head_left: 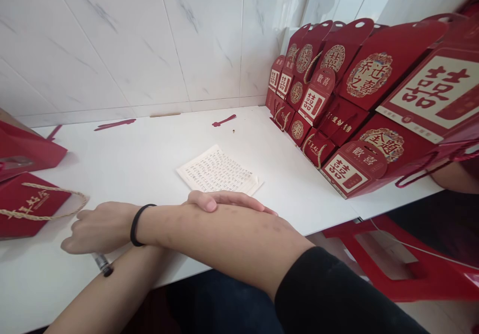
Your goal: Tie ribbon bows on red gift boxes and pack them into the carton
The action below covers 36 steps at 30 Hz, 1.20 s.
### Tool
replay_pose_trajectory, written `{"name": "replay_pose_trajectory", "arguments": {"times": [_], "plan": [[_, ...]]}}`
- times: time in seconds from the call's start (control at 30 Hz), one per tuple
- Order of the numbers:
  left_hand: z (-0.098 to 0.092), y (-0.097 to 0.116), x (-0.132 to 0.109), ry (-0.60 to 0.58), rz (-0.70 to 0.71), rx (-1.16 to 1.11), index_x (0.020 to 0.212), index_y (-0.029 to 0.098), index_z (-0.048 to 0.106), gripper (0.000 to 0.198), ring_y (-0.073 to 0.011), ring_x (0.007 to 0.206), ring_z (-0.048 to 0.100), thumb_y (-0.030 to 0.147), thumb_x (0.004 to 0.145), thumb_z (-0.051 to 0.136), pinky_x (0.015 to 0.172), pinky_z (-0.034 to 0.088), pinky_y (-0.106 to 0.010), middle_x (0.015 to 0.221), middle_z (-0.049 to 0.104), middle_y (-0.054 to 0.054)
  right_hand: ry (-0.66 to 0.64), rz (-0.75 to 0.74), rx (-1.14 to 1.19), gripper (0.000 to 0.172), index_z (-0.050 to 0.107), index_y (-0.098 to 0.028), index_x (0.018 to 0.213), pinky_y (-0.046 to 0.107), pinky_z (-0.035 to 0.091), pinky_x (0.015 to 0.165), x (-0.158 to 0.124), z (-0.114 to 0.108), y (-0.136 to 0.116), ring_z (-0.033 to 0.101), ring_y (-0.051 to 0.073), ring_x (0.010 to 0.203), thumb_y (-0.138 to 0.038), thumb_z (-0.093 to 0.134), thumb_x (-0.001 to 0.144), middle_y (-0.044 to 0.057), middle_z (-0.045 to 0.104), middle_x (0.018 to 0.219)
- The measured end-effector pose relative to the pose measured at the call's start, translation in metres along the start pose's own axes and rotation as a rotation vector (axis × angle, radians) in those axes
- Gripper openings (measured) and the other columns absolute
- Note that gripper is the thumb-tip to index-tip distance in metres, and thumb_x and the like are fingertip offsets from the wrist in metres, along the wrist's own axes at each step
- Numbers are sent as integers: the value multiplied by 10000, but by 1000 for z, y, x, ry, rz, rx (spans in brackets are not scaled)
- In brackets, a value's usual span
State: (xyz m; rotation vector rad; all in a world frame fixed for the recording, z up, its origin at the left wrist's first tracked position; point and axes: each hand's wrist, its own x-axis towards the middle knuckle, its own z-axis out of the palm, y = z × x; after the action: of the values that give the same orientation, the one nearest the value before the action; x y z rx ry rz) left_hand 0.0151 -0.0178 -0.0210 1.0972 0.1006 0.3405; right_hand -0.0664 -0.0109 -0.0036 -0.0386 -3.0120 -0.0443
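My right forearm lies crossed over my left one. My right hand [99,227], below a black wrist band [137,225], is closed in a loose fist at the left, and a pen [102,265] sticks out beneath it. My left hand [228,200] rests against my right forearm, with its thumb on top and its fingers stretched along the far side. Just beyond it lies a handwritten sheet of paper [220,170] on the white table [149,159].
Red gift boxes [368,74] are stacked along the right side. More red boxes [32,204] stand at the left edge. Red ribbon pieces [224,121] lie near the tiled wall. A red stool [389,264] and part of another person's arm [454,175] are at the right.
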Motion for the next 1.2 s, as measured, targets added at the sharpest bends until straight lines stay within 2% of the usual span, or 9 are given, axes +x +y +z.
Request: {"name": "replay_pose_trajectory", "arguments": {"times": [0.1,0.17,0.3,0.4,0.5,0.67,0.9,1.03,1.2], "plan": [[2,4,-1,45,-42,25,866,210,618,448,-358,1169,503,479,532,487,859,429,-486,1202,598,-56,-76,-114,-57,403,78,-137,605,271,366,698,3,1,1,482,100,928,-103,402,843,-78,592,932],[2,6,0,85,-66,-45,773,209,619,374,-361,1129,531,455,496,565,858,435,-485,1178,610,-49,-59,-123,-67,408,77,-148,606,281,384,715,4,4,2,500,117,940,-97,402,848,-59,603,951],[0,6,1,-67,11,-257,801,197,674,302,-333,1097,531,323,537,599,860,438,-466,1181,597,-67,12,-137,-94,431,103,-192,618,321,453,758,3,10,2,548,159,958,1,388,877,20,621,950],[-1,5,2,-138,46,-324,828,181,688,291,-309,1111,512,253,574,565,884,419,-437,1210,567,-79,7,-130,-64,334,286,-191,651,341,465,780,2,10,1,542,188,994,22,370,894,39,621,969],[0,7,1,-124,36,-350,773,164,668,230,-329,1117,506,225,581,557,853,430,-439,1210,561,-109,-15,-128,-64,240,488,-173,846,345,459,789,1,7,-1,517,206,1037,11,351,915,51,619,992],[1,9,-2,-66,10,-371,691,153,613,134,-344,1138,498,194,572,568,801,449,-400,1201,570,-120,-32,-118,-74,253,544,-162,953,334,457,762,-2,3,-3,514,212,1019,-20,335,938,54,612,1021],[-5,5,0,-76,-19,-315,710,174,616,170,-377,1168,480,249,562,580,872,403,-481,1185,579,-118,-42,-81,-30,249,560,-166,949,329,456,732,-4,2,-2,510,222,1002,-41,345,934,57,608,1032],[-3,4,2,-81,-39,-239,744,159,618,234,-369,1202,454,278,548,572,896,387,-455,1184,575,-143,11,-51,9,189,575,-154,962,328,477,684,-8,2,-7,531,236,973,-91,399,935,77,622,986],[-5,1,2,45,24,72,688,181,533,219,-325,1183,482,383,605,517,911,373,-442,1252,515,-147,68,-33,-24,121,592,-119,961,319,501,629,-12,6,-12,555,239,911,-198,511,916,101,624,914]]}}
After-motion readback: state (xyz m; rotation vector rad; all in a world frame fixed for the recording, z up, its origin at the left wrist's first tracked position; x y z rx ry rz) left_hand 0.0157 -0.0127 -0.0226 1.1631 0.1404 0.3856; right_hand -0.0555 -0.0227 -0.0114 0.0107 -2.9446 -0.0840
